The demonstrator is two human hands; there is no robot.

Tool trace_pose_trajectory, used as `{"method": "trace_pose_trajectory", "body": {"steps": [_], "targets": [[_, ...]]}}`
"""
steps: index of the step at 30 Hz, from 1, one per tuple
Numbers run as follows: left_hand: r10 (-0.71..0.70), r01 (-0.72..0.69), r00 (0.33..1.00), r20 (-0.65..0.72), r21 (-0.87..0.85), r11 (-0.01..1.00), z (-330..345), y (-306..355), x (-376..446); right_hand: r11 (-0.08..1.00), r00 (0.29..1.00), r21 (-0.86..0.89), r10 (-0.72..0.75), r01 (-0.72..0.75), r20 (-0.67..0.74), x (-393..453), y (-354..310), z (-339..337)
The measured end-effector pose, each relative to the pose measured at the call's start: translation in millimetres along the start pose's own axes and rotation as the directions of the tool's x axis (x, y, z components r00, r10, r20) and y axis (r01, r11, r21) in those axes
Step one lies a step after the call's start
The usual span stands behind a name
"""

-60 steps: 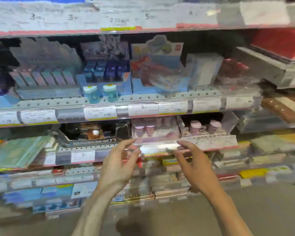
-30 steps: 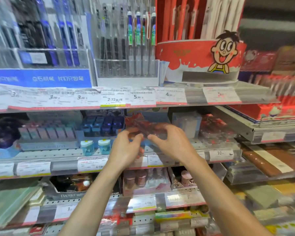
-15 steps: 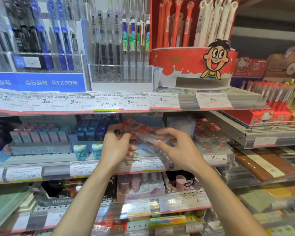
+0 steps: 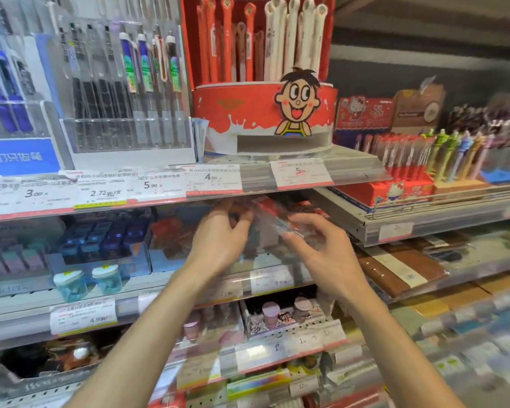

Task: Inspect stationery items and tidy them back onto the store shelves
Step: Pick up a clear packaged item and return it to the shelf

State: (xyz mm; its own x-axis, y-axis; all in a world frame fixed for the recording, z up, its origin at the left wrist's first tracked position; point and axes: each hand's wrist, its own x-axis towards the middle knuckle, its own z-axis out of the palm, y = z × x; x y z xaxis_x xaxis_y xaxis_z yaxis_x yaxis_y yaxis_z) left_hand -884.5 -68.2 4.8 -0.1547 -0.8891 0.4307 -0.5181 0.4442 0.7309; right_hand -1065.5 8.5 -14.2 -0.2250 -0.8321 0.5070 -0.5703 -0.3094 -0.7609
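At centre frame, your right hand pinches a clear packet of red stationery while your left hand steadies its other end with curled fingers, apparently tilting it to slide under the shelf.

L grip + R grip | both holding clear packet | mid shelf
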Motion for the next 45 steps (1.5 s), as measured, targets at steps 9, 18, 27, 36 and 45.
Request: {"method": "trace_pose_trajectory", "body": {"steps": [9,18,27,36,45], "targets": [[0.303,-0.345,0.939,0.164,0.453,0.822,43.1,13.0,33.8,0.971,0.976,-0.23,0.02,-0.071,-0.218,8.4,38.6,-22.6],[0.288,-0.362,0.931,0.222,0.478,0.8,47.6,-13.9,32.1,0.743,0.987,-0.665,-0.034,-0.079,-0.155,36.2,62.3,-15.9],[0.308,-0.377,0.925,0.221,0.461,0.803,48.5,-19.5,28.5,0.564,0.995,-0.824,-0.096,0.042,-0.015,50.3,60.7,-11.5],[0.299,-0.373,0.926,0.229,0.457,0.807,49.6,-19.3,26.9,0.603,0.995,-0.798,-0.082,0.011,-0.048,50.5,65.5,-15.4],[0.287,-0.316,0.945,0.158,0.199,0.928,23.4,-17.7,20.3,0.809,0.988,-0.586,-0.123,0.044,-0.095,39.5,44.2,-21.3]]}}
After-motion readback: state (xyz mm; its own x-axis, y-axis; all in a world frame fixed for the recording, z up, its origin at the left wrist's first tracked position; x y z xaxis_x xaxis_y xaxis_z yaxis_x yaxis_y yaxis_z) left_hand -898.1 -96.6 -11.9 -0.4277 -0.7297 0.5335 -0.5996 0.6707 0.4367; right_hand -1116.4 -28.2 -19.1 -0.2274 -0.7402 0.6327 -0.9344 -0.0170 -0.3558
